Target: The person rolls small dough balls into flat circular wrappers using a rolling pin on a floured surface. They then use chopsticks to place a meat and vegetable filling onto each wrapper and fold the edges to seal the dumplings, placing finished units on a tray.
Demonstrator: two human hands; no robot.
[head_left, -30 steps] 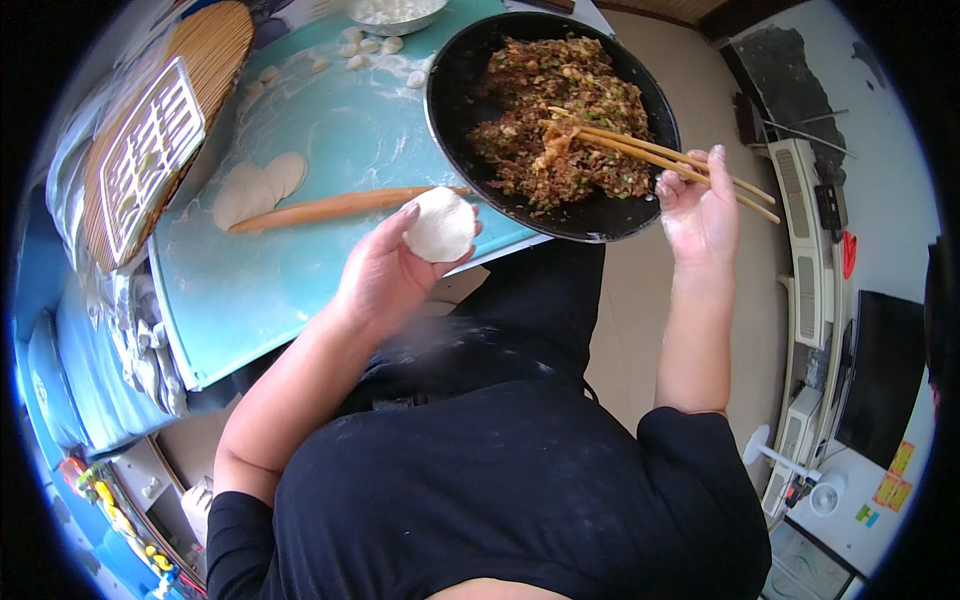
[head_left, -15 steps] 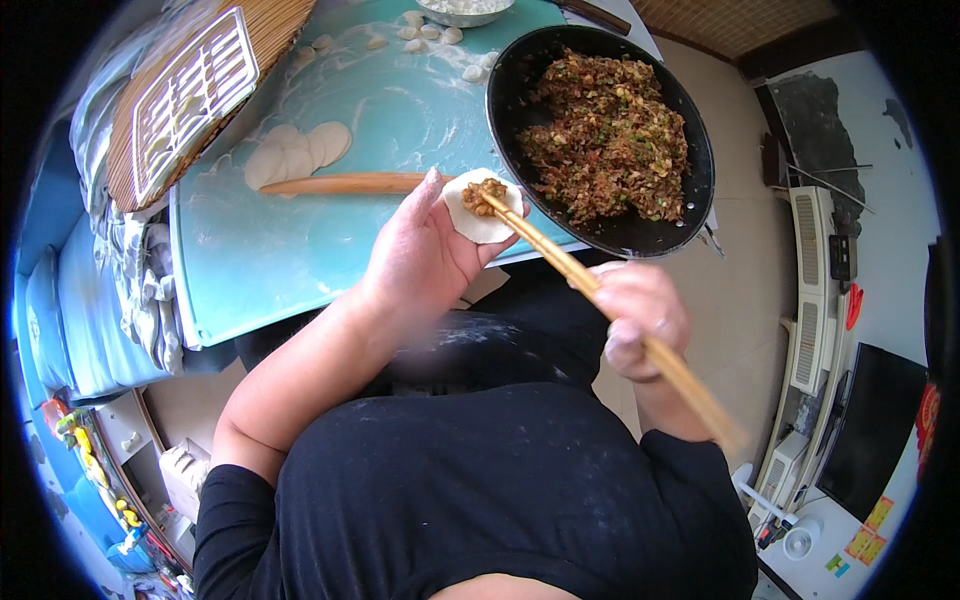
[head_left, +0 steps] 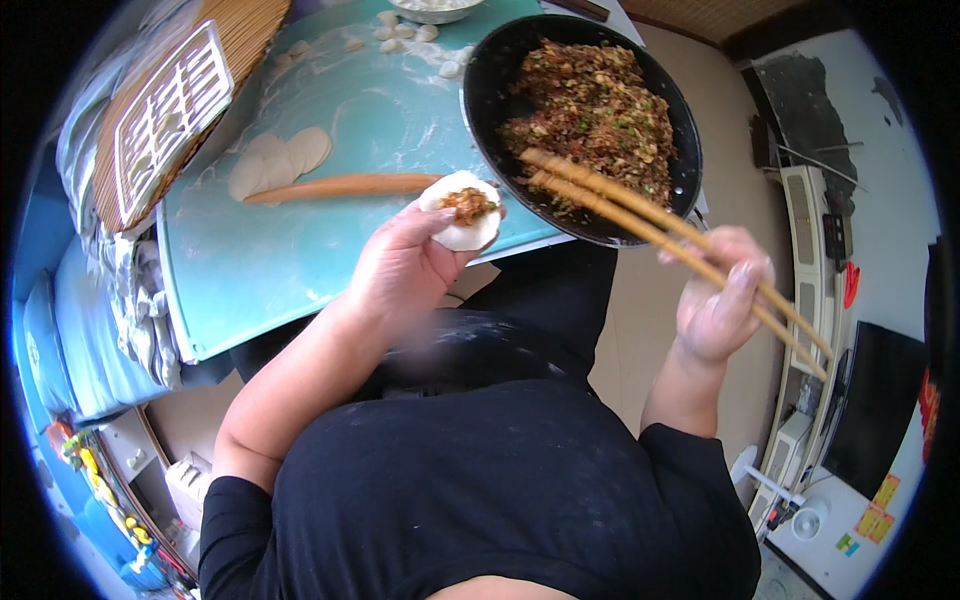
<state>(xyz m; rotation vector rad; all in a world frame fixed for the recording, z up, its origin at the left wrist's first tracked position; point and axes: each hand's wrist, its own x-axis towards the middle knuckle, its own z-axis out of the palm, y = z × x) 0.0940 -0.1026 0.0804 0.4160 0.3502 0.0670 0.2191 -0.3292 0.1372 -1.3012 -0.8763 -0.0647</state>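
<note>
My left hand (head_left: pixel 405 255) holds a round dumpling wrapper (head_left: pixel 467 235), its thumb pressing the near left edge and its fingers underneath. A small mound of brown filling (head_left: pixel 468 206) sits in the middle of the wrapper. My right hand (head_left: pixel 725 295) grips a pair of long wooden chopsticks (head_left: pixel 640 224). Their tips reach over the near left part of a black pan (head_left: pixel 475 90), which holds a large heap of minced filling (head_left: pixel 600 120) with green bits. Behind the left hand a wooden rolling pin (head_left: pixel 350 185) lies on the floured teal mat (head_left: pixel 270 270).
Several flat wrappers (head_left: pixel 280 160) overlap beside the rolling pin. Small dough pieces (head_left: pixel 390 35) and a bowl of flour (head_left: pixel 435 10) are at the far side. A white slotted tray (head_left: pixel 175 125) rests on a reed mat (head_left: pixel 120 90) at the left.
The chopsticks have moved right, from the wrapper to over the pan, and their tips have spread apart. My left thumb has come onto the wrapper's edge. The view has shifted slightly.
</note>
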